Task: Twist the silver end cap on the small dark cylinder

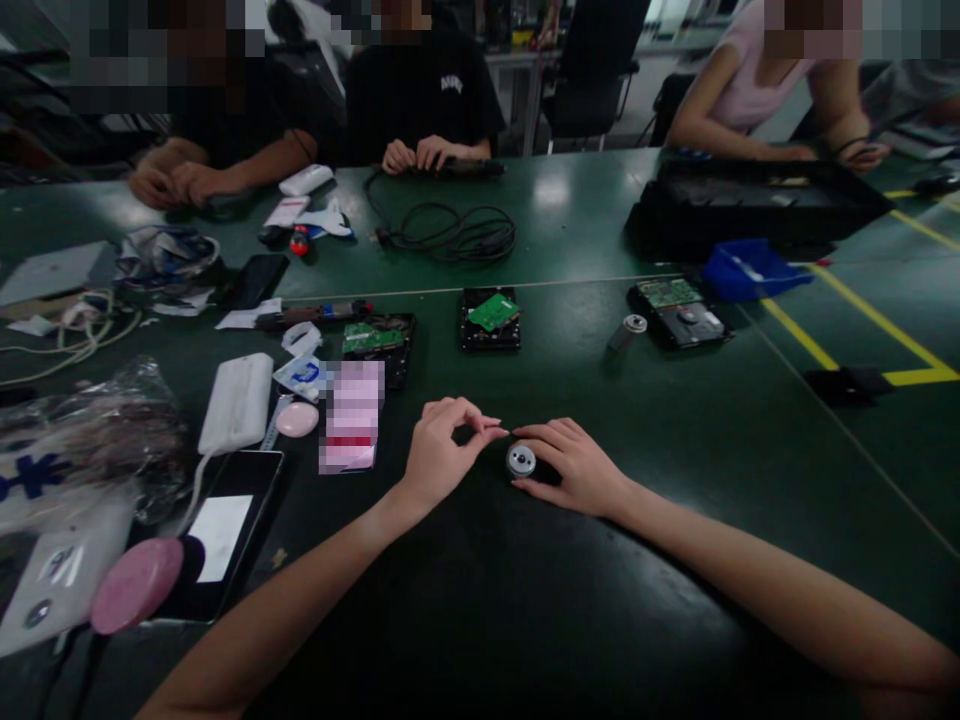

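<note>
On green tabletop (750, 480), right grip (577, 466) clamps a silvery, holed cylinder (520, 461), left grip (441, 449) pinched together.

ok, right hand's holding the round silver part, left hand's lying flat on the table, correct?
Not flat: the head view shows the left hand pinching, thumb and index fingertips together beside the round silver part. The right hand is holding that part.

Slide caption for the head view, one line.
Right hand curls around a small metal cylinder at the dark green table, left hand pinched close by.
</note>
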`<state>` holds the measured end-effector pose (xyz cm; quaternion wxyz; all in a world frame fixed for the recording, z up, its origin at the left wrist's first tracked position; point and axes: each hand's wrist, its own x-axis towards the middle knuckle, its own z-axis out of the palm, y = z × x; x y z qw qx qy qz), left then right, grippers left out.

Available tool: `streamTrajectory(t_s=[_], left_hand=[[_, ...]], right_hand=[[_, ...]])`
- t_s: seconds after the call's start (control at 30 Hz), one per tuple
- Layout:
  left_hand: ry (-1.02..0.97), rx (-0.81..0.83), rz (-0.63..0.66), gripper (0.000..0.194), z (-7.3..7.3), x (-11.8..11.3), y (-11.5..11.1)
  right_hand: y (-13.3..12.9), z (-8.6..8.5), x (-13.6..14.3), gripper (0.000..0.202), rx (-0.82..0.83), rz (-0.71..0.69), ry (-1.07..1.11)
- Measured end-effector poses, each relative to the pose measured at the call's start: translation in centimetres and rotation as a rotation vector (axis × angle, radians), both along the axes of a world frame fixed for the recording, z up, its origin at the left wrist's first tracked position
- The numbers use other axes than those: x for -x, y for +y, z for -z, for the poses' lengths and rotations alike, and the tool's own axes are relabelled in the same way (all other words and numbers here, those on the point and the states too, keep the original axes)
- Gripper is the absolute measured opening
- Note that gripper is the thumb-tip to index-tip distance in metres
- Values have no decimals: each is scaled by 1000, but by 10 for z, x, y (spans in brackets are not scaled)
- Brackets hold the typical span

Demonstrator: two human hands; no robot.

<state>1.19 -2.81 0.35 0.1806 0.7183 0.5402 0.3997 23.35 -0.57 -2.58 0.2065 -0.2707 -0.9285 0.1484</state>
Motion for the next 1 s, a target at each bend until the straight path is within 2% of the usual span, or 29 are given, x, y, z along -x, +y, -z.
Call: streamTrajectory(t_s=[0.1, 0.17, 0.27, 0.43, 0.67, 0.83, 1.0], left_hand=[[-152, -46, 177, 26, -13, -7, -11], [-111, -76, 265, 27, -17, -11, -17], [-37, -122, 346, 26, -16, -13, -20], [-12, -196, 322, 22, -11, -10, -18], [95, -161, 280, 17, -10, -9, -18], [82, -97, 331, 13, -14, -11, -18], [97, -40, 275, 33, -20, -13, -18]], right_hand=[[0, 0, 0, 40, -2, -3, -1], [0, 1, 0, 39, -5, -4, 7], [0, 2, -1, 37, -7, -3, 15], [0, 2, -1, 39, 8, -1, 3], [-1, 1, 0, 38, 16, 0, 12], [-1, 0, 0, 36, -4, -8, 23], [0, 0, 0, 37, -31, -11, 19]])
